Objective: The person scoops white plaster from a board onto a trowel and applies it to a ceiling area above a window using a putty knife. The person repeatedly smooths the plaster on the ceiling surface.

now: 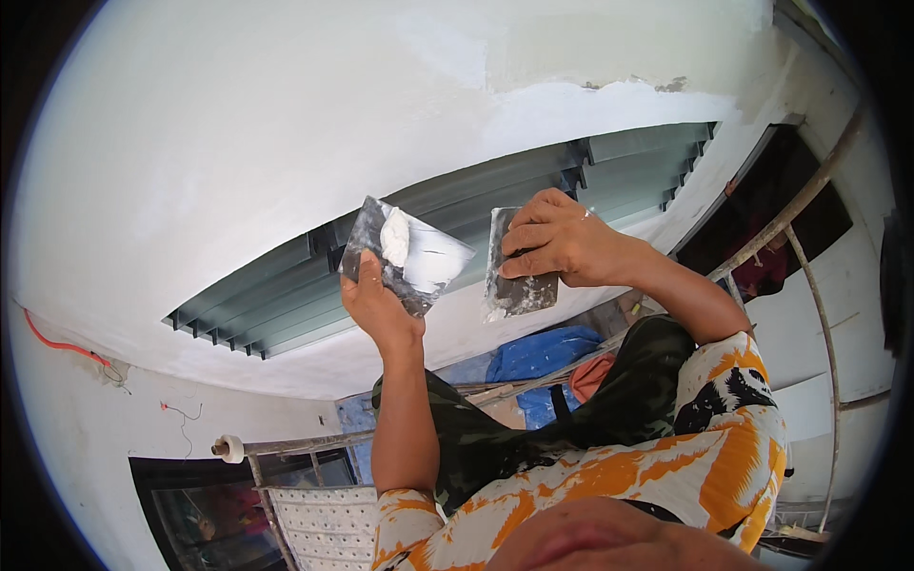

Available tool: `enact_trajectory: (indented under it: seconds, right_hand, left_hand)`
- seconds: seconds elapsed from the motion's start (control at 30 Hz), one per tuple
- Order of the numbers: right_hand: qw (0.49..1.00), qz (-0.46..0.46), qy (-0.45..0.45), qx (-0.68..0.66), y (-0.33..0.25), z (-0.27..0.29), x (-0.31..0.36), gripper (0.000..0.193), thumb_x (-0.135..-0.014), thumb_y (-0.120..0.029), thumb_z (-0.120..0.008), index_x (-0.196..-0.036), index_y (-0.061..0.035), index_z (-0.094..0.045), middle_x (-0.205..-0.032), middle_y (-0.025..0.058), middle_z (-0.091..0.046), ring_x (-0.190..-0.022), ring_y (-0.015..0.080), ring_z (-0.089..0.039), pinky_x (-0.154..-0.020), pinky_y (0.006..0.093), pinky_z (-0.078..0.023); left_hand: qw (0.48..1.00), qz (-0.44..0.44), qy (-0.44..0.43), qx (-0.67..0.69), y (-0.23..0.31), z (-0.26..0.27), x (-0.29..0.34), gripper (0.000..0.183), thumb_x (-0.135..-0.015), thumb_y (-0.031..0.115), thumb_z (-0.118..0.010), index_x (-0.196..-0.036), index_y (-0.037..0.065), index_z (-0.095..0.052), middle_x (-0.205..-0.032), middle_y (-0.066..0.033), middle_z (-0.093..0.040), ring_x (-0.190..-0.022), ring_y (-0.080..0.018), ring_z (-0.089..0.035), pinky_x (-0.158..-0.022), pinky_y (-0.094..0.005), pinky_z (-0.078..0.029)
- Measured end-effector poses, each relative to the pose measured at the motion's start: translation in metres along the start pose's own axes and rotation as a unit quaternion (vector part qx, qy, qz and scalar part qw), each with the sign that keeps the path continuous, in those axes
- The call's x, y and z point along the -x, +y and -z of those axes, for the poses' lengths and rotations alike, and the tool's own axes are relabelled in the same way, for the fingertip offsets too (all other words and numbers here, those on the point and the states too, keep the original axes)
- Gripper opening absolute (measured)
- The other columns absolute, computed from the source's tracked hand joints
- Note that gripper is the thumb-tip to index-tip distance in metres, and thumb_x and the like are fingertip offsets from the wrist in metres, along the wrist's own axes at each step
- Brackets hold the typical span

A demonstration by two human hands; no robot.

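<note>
My left hand (pixel 381 303) grips a flat, dark metal putty plate (pixel 366 225) from below, thumb on its face. A thick lump of white putty (pixel 394 238) sits on that plate, with a smooth white smear beside it. To the right, my right hand (pixel 569 243) is closed over a second flat blade, a dark putty scraper (pixel 526 300), with fingers bent across its face. White residue clings to the scraper's edges and to my right hand. The two blades are held a small gap apart, in front of a louvred window (pixel 514 186).
A white wall (pixel 248 124) surrounds the window, with rough patches above it. Metal scaffold rails (pixel 804 200) flank me on both sides. Below are a blue sheet (pixel 545 354) and a reddish cloth (pixel 592 377). Orange conduit (pixel 65 343) and loose wires come out at left. Another person (pixel 764 266) is partly visible at right.
</note>
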State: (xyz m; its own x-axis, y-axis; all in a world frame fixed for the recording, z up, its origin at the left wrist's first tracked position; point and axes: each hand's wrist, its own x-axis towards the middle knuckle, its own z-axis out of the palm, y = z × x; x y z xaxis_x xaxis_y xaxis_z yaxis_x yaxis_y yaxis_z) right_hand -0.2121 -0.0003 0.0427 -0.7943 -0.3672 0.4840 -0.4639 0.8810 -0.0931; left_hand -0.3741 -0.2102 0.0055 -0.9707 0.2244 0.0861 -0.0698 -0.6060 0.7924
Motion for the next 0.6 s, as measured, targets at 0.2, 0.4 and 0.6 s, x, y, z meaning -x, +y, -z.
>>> enact_trajectory:
  seconds: [0.2,0.4,0.6]
  right_hand:
    - [0.779,-0.372,0.381,-0.332,0.093,0.061,0.096,0.018,-0.092,-0.001,-0.06,-0.105,-0.0068,-0.071,-0.094,-0.0013,-0.069,-0.085,0.0088,-0.061,-0.079,0.0281,-0.049]
    - [0.624,-0.559,0.538,0.088,0.242,0.182,0.125,0.03,-0.089,-0.009,-0.054,-0.116,-0.0025,-0.065,-0.1,0.0151,-0.071,-0.088,0.0342,-0.067,-0.089,0.0417,-0.052]
    - [0.715,-0.482,0.47,0.188,0.239,0.136,0.041,0.043,-0.088,-0.005,-0.049,-0.131,-0.0079,-0.059,-0.129,0.017,-0.06,-0.122,0.0352,-0.055,-0.1,0.0513,-0.047]
  left_hand:
    - [0.999,-0.009,0.044,0.025,0.021,0.016,-0.014,0.037,-0.099,0.014,-0.049,-0.131,-0.005,-0.053,-0.127,-0.0169,-0.062,-0.112,-0.0304,-0.065,-0.091,-0.0465,-0.058]
    - [0.998,0.007,0.056,-0.016,0.029,0.03,-0.012,0.038,-0.101,0.017,-0.047,-0.131,-0.005,-0.055,-0.129,-0.0152,-0.062,-0.113,-0.0296,-0.065,-0.094,-0.045,-0.056]
    - [0.998,0.059,0.025,-0.016,0.017,0.036,-0.016,0.041,-0.101,0.019,-0.044,-0.134,-0.003,-0.054,-0.13,-0.0139,-0.062,-0.115,-0.0277,-0.065,-0.097,-0.0443,-0.055]
